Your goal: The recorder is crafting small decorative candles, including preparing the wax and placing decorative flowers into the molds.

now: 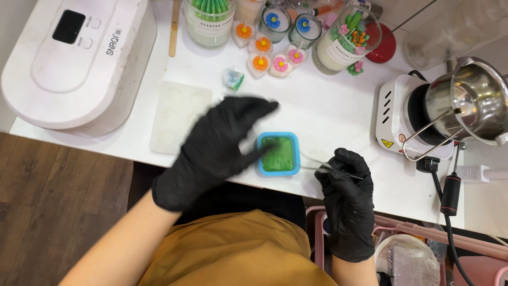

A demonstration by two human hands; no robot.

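Observation:
Both my hands wear black gloves. My left hand (214,148) hovers blurred over the white table (328,111), fingers spread, just left of a small blue square mould (261,159) filled with green wax. Nothing is in that hand. My right hand (346,177) is shut on thin metal tweezers (312,168), whose tips point left toward the mould's right edge.
A white silicone mould tray (172,114) lies left of the hand. At the back stand flower candles (260,62) and glass jar candles (341,45). A white hot plate (402,119) with a steel pouring pot (471,100) sits right. A large white appliance (74,58) fills the left.

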